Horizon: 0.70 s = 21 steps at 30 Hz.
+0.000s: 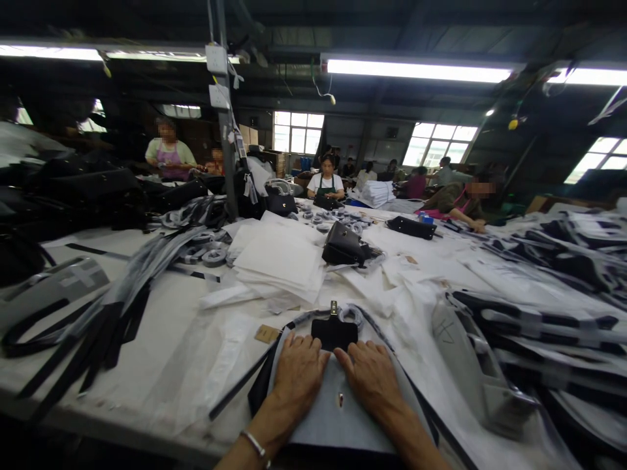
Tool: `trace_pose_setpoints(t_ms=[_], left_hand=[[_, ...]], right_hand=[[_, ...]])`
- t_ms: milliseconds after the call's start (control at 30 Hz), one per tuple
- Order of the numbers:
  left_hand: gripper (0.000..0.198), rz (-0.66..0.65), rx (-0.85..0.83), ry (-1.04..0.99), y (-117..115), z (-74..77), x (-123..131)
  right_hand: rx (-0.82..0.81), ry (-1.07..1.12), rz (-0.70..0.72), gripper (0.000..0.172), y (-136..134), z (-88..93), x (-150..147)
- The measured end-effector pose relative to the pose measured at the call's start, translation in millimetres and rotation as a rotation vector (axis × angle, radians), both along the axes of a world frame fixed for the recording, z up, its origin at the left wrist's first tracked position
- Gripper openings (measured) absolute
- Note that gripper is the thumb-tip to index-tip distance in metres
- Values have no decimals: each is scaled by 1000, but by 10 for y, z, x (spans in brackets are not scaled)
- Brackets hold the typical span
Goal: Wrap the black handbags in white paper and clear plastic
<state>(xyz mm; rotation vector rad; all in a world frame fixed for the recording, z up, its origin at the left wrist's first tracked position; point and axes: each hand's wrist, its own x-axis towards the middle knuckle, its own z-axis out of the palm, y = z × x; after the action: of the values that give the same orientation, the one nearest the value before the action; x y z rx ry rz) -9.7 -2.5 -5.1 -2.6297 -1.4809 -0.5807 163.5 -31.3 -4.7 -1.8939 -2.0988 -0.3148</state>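
Observation:
A black handbag (259,391) lies in front of me with a light grey sheet (337,427) over its upper side. My left hand (300,372) rests on the left half of this sheet, and my right hand (369,375) on the right half. Both hands lie palm down with fingers stretched forward and thumbs pointing inward. Between them a small metal clasp (341,399) shows through the sheet. Beyond the thumbs sits a black flap (334,333) with a metal fitting (334,307) at its tip. A wrapped ring-shaped roll (351,316) is beside the fitting. The palms hide part of the sheet.
White paper sheets (279,254) and another black bag (344,243) lie farther back. Wrapped black straps (132,287) spread at left. At right are a grey-covered piece (470,359) and stacked black parts (563,333). Other people (326,179) work across the table.

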Motion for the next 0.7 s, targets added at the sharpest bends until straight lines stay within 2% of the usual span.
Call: trace_pose_setpoints(t_ms=[100,233,367,500,533,600,700], left_hand=[[20,13,12,-3,11,0,-2],[24,5,11,8,50,9,8],[26,22,12,7,82,15,25],[28,47,21,-3,78,20,32],[28,55,22,-5,75,23,32],[27,70,21,-12,72,30,33],[25,75,14,-26,74,43,36]], right_hand=[[13,3,-1,35,16,-21,33],[-57,-4,-52,40,52,-11,50],[-107,-17,-126,36,115,-7,35],[-21,40,-209,27,171,-72,51],[13,67,-214,28,180,-96,65],[55,145,-192,45,192,-140,104],[13,323,-143,63,197,-163,173]])
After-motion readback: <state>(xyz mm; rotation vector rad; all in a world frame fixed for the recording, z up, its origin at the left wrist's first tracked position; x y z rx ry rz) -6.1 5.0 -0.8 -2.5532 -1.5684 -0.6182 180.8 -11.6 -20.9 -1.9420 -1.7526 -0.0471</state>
